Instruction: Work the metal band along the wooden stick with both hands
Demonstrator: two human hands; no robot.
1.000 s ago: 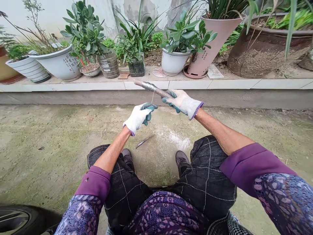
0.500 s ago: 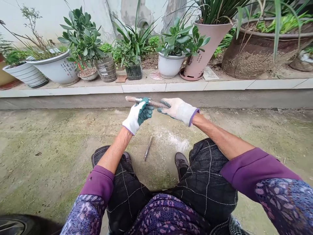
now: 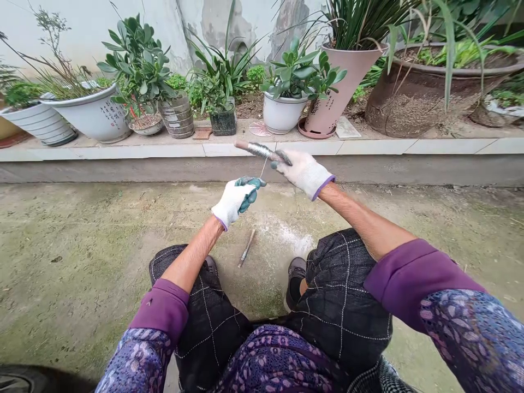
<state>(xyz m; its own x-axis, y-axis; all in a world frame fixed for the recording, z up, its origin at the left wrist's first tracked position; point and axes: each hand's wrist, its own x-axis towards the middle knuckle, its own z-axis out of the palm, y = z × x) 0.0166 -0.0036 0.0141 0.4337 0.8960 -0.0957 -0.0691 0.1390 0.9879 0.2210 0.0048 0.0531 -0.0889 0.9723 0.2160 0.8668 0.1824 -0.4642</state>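
My right hand (image 3: 303, 170), in a white glove with dark green fingers, is closed round the right end of a brown stick (image 3: 242, 144). The stick tilts slightly, its free end pointing left over the ledge edge. Shiny wire (image 3: 259, 149) is wound in coils round its middle. From the coils a thin straight strand runs down to my left hand (image 3: 236, 198). That hand, gloved the same way, is closed on the strand below the stick and apart from it. A second, shorter stick (image 3: 246, 248), also with something shiny round it, lies on the ground between my feet.
Beyond my hands a low tiled ledge (image 3: 229, 149) carries several potted plants, among them a white pot (image 3: 283, 114) and a pink pot (image 3: 327, 103). White powder (image 3: 292, 234) is scattered on the concrete. A dark tyre (image 3: 36, 376) shows at the lower left.
My left hand has let go of the stick and moved down, drawing a wire strand out from it. My right hand has lifted the stick slightly up and to the right.
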